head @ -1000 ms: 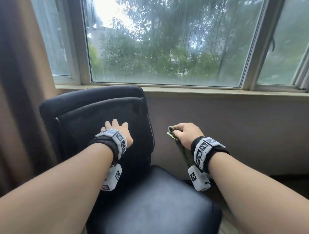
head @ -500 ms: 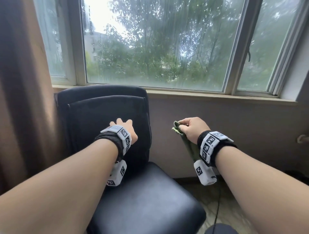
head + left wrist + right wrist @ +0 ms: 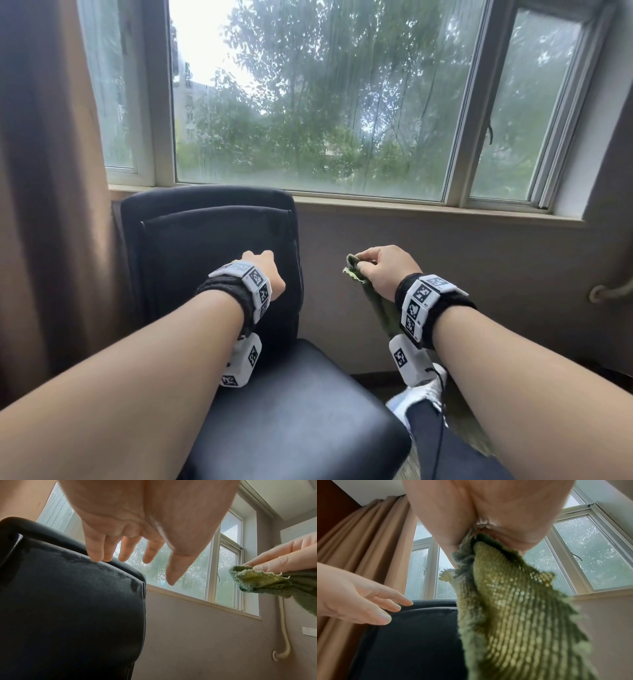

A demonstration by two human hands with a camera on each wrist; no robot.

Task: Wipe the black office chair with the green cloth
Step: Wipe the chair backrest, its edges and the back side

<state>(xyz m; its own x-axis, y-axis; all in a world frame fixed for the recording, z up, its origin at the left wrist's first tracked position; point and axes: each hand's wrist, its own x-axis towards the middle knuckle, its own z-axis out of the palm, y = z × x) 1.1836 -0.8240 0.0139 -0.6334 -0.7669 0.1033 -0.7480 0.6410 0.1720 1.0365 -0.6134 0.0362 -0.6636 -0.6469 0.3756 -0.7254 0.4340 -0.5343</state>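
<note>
My right hand (image 3: pixel 387 272) grips the green cloth (image 3: pixel 513 615) just right of the chair (image 3: pixel 212 246) backrest (left hand (image 3: pixel 137 524) spread loose, nearer it); cloth hangs lengthwise.

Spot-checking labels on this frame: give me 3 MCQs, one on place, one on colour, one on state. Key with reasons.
1. Where is the green cloth?
A. spread on the seat
B. hanging from the right hand, beside the chair's backrest
C. on the window sill

2. What colour is the curtain left of the chair?
A. brown
B. white
C. blue

3. How is the left hand?
A. gripping the cloth
B. clenched in a fist
C. fingers straight, holding nothing

Key: B, the head view shows the cloth dangling clear of the chair; A, brown folds fill the left edge; C, the left wrist view shows spread, empty fingers.
</note>
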